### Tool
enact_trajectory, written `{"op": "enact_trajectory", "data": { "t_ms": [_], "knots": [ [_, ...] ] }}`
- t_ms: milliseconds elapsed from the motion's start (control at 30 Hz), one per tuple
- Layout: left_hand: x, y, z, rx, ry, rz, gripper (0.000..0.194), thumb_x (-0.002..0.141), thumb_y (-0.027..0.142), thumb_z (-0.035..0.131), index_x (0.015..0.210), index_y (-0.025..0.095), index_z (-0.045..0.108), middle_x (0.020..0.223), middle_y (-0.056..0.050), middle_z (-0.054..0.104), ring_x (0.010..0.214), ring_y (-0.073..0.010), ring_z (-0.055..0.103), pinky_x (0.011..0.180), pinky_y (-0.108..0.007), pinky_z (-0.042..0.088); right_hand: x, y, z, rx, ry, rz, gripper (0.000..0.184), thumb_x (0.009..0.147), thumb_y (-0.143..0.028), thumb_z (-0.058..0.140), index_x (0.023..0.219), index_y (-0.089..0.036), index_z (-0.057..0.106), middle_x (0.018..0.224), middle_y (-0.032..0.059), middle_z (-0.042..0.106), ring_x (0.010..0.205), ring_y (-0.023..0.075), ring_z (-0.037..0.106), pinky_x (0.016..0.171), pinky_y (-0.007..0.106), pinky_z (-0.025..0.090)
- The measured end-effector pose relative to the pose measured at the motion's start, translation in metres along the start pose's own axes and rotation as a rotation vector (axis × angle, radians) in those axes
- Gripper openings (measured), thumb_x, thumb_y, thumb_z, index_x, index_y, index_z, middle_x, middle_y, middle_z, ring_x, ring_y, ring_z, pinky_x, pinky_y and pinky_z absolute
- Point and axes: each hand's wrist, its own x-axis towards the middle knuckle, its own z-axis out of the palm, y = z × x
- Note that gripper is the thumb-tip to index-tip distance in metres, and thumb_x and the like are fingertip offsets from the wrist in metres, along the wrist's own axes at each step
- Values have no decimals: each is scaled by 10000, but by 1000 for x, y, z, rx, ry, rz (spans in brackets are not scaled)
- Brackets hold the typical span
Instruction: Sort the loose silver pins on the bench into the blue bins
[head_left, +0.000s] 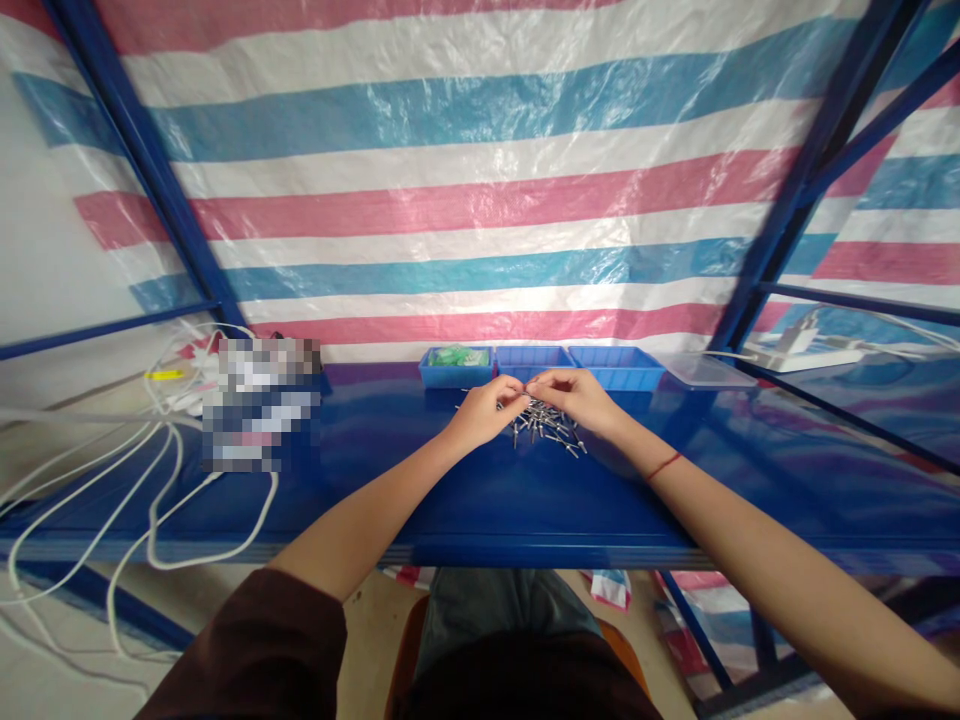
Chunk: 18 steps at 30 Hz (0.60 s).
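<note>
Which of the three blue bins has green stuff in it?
The leftmost bin, with green contents showing inside; the middle bin and right bin show none.

"What's behind the surface (360,520)?"

"At 12 o'clock, a shiny striped plastic sheet (480,120) in red, white and blue. A blue metal post (146,165) slants at 10, a second post (844,110) at 2."

"And 9 o'clock?"

"A pixelated patch (255,410) hiding whatever sits there, with a small yellow item (163,375) just beyond. White cables (187,565) loop down over the edge toward 8."

"Anything at 3?"

"A clear plastic lid (709,372) lying flat; farther out, a white power strip (806,355) with something plugged in."

"Below?"

"More striped sheeting (611,588) at 5, on the floor."
</note>
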Motion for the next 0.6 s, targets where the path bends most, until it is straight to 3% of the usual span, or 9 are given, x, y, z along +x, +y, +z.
{"op": "enact_trajectory", "data": {
  "t_ms": [300,600],
  "knots": [
    [2,0,2,-130,-23,-6,211,836,330,502,936,161,580,884,-53,689,819,-151,638,765,-273,482,-1,-4,4,-9,55,-64,328,683,-470,652,768,-154,676,691,43,669,621,142,571,596,288,443],
    [4,3,0,-72,54,-18,184,824,321,522,917,168,565,887,-36,658,783,-131,607,721,-251,473,-3,-10,1,-191,97,-205,297,733,-428,628,859,-175,719,825,79,676,708,161,576,638,310,454]
  ]
}}
